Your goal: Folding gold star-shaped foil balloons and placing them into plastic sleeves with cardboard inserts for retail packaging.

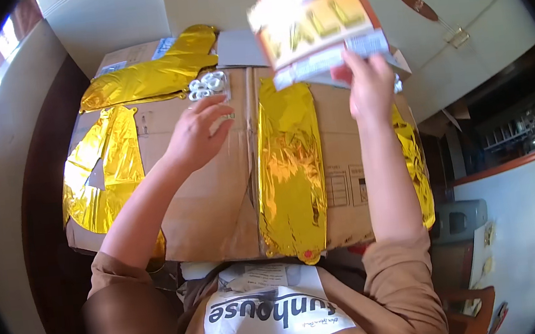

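"Gripping a printed packet (pixel 317 28) near its lower right corner, the right hand (pixel 371 84) was raised over the far side of a cardboard box (pixel 211 218). The packet's front looked blurred."

"And the left hand (pixel 202 135)?"

"Its fingers were parted and loosely curved, just on the near side of some white rings (pixel 208 84). Whether its fingertips touched anything, I could not tell."

"What else lay on the box?"

"Flat gold foil. A long balloon (pixel 289 165) ran down the middle to the near edge, its far end just below the packet in the view. A bent balloon (pixel 147 80) lay at the far left, and a balloon with a hole (pixel 123 172) lay on the near side of it."

"Anything on the right?"

"Another gold balloon (pixel 420 180), partly hidden behind the right forearm (pixel 389 174)."
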The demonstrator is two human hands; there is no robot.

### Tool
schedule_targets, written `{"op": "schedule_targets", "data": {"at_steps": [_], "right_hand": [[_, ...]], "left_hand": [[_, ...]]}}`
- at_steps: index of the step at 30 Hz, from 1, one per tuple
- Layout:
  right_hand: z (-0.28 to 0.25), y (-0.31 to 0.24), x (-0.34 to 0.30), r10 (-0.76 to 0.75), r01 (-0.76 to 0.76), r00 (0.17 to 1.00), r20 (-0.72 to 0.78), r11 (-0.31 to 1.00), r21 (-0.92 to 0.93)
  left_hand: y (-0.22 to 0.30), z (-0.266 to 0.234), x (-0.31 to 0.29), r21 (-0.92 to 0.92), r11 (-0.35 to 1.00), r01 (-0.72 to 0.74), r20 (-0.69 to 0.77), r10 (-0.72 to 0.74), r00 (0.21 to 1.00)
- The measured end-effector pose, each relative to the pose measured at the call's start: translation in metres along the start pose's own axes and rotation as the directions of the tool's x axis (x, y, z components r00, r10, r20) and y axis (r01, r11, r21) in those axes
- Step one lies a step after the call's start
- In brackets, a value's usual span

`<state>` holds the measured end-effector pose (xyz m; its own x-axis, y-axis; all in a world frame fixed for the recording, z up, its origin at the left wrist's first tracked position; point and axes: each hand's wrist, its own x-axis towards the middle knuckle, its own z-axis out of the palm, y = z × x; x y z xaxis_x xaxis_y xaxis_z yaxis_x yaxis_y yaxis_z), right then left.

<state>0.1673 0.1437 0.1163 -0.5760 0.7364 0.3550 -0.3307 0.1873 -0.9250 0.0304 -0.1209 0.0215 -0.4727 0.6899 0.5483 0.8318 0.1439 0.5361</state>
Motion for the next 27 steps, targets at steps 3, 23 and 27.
{"op": "schedule_targets", "data": {"at_steps": [3, 23, 27], "right_hand": [[-0.048, -0.003, -0.112, 0.491, -0.473, 0.871, -0.023, 0.849, 0.237], [-0.114, 0.017, -0.331, 0.714, -0.655, 0.695, -0.086, 0.579, -0.485], [-0.092, 0.028, -0.342, 0.840, -0.744, 0.543, 0.006, 0.477, 0.467]], "left_hand": [[0.029, -0.010, -0.004, 0.033, 0.999, -0.033, -0.084, 0.035, 0.996], [0.060, 0.071, -0.048, -0.030, 0.965, -0.260, 0.346, 0.254, 0.903], [0.068, 0.073, -0.050, -0.058, 0.965, -0.256, 0.377, 0.258, 0.889]]}}
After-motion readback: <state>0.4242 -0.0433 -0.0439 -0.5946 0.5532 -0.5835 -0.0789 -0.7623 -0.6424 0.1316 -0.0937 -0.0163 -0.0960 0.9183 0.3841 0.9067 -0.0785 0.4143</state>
